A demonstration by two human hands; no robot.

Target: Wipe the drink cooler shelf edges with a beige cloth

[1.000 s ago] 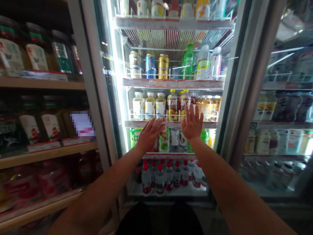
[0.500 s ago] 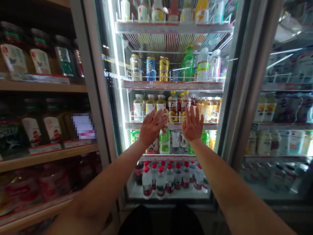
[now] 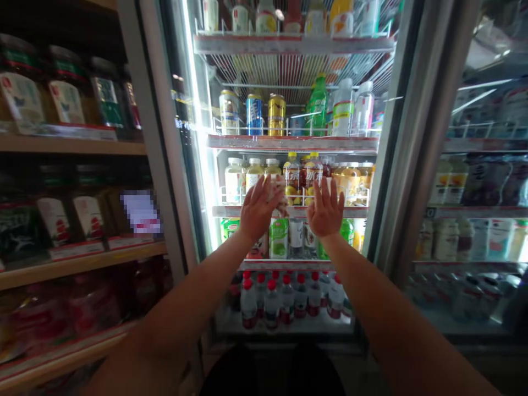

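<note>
My left hand point(image 3: 256, 212) is raised in front of the glass door of a lit drinks fridge, its fingers pointing up. Between its thumb and fingers shows a crumpled, pale patterned cloth point(image 3: 279, 197), partly hidden by the hand. To the right, my right hand point(image 3: 326, 212) is held up with the palm toward the glass and the fingers spread, holding nothing. Whether that palm touches the door is hard to tell. Behind the hands stand dark tea bottles with yellow caps point(image 3: 292, 179) and a green-labelled drink point(image 3: 279, 238).
Cans point(image 3: 276, 115) and bottles fill the upper fridge shelves. Several red-capped water bottles point(image 3: 271, 305) stand at the bottom. A metal door frame point(image 3: 416, 165) borders the fridge on the right. Wooden shelves point(image 3: 74, 144) with large jars stand at the left.
My left hand has shifted slightly right and up with the cloth, its fingers now more upright. My right hand has stayed almost in place.
</note>
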